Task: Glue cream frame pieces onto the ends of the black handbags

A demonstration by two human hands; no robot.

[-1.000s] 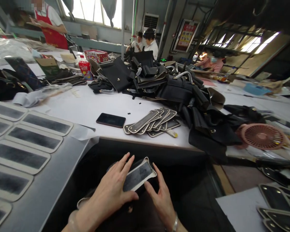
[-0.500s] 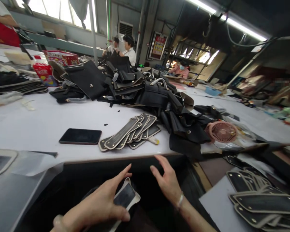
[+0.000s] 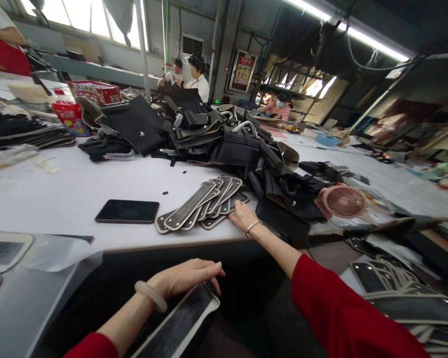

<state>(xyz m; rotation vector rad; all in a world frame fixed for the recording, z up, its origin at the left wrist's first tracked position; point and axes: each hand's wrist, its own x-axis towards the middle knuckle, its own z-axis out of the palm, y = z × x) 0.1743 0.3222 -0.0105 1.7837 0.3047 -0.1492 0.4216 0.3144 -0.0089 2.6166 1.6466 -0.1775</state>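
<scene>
Fingers stretched, my left hand (image 3: 194,277) is above a black panel (image 3: 179,320) with a pale edge, which slants across my lap. Whether the hand touches the panel I cannot tell. My right hand (image 3: 244,217) reaches to the table's front, its fingers bent and close together by the right end of a fanned pile of similar black panels (image 3: 194,204) with metal studs. Those fingertips hide the spot where a small yellow-ended item lay, so what they hold is not visible. A black phone (image 3: 127,211) lies left of the pile.
Behind the panels rises a heap of black bags (image 3: 194,124). A pink fan (image 3: 344,201) stands to the right, and more studded panels (image 3: 410,308) are stacked at lower right. Clear sheeting (image 3: 56,278) covers the left side. Several people are farther back.
My right hand has gone forward from above my lap to the panel pile, covering the yellow-ended item. My left hand has turned and come off the panel's side to above its upper end.
</scene>
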